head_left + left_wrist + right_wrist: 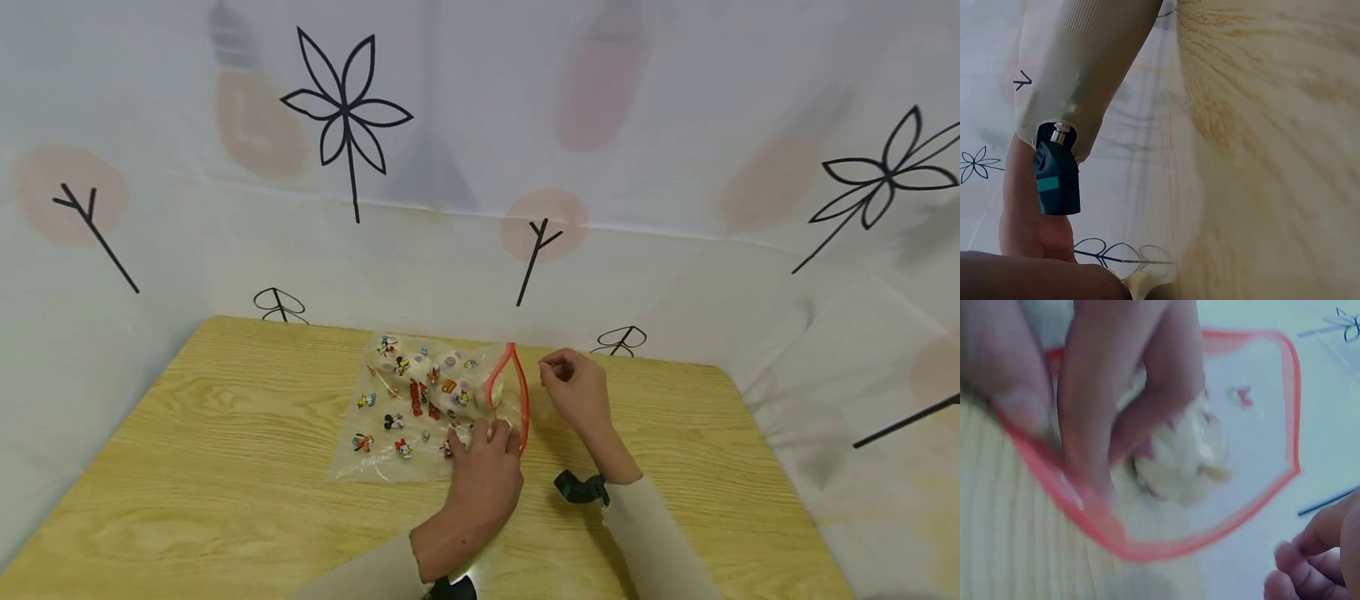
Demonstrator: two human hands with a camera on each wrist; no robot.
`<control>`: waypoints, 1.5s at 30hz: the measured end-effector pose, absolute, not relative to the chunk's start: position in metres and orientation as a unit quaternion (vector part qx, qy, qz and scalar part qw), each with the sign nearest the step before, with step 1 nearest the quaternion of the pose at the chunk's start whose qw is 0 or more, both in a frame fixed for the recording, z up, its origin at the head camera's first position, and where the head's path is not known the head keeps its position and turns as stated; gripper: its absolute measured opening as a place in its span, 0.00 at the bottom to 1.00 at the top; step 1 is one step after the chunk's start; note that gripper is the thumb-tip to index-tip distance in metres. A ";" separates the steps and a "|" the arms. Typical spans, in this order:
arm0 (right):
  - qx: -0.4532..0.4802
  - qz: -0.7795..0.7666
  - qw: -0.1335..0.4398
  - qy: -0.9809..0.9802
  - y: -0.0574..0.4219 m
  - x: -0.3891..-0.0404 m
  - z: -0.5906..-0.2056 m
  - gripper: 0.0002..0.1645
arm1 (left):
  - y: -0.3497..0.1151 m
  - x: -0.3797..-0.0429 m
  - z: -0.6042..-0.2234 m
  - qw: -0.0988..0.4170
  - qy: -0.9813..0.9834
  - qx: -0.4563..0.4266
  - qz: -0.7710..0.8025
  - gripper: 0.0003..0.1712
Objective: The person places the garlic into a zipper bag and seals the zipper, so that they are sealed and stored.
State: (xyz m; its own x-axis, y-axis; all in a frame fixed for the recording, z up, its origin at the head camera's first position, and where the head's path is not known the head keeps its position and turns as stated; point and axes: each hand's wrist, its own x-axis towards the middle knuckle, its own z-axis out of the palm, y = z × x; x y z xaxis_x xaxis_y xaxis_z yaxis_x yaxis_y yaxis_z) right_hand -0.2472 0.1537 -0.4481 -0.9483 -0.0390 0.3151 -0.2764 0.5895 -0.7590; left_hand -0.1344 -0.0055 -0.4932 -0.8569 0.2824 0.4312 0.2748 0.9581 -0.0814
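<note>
Flat on the table [225, 467], toward the back edge and near the middle: a clear plastic bag [416, 433], mouth turned to the right and partly open. Along the mouth, a red edging [526, 400], spread into a loop. Across the upper face, small colourful cartoon figures and red lettering. Inside, mostly in the half toward the back, several pale round lumps [1179, 469] with pink-purple marks, too blurred to name more closely.

At the near side of the mouth, the left hand [487, 475], back upward, fingers spread and bent, fingertips down on the plastic beside the red edging. Pinching the plastic or only pressing on it: cannot tell. In the right wrist view, large and blurred at upper left, with fingertips at the red edging and lumps beyond.

Just beside the mouth on the right, but apart from it: the right hand [581, 392], raised above the table, fingers curled in, thumb and fingertips drawn close together.

At the right wrist, a dark camera [576, 488] with a green mark; at the left wrist, a second dark camera [459, 588], cut off by the lower edge of the head view. Over both forearms, cream sleeves [660, 542].

Behind and to both sides of the yellowish wood-grain tabletop, a white cloth [450, 50] with black line-drawn flowers and twigs, pinkish patches and grey shapes.
</note>
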 end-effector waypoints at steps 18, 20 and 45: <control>-0.055 0.402 0.167 -0.898 0.189 -0.256 -0.457 0.29 | -0.007 -0.132 -0.489 0.204 -0.968 -0.147 0.003 0.21; -0.056 0.395 0.158 -0.903 0.191 -0.257 -0.460 0.32 | -0.007 -0.133 -0.490 0.205 -0.968 -0.147 0.005 0.22; -0.046 0.343 0.092 -0.934 0.190 -0.258 -0.473 0.42 | -0.007 -0.135 -0.494 0.213 -0.965 -0.152 -0.001 0.21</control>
State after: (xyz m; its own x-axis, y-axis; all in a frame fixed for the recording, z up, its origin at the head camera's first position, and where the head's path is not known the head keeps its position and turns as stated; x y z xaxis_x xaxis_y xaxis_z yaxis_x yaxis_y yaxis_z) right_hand -0.2581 0.1897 -0.4734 -0.9788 0.1495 0.1399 0.0234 0.7606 -0.6488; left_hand -0.1346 -0.0073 -0.4937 -0.8629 0.2928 0.4118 0.2935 0.9539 -0.0633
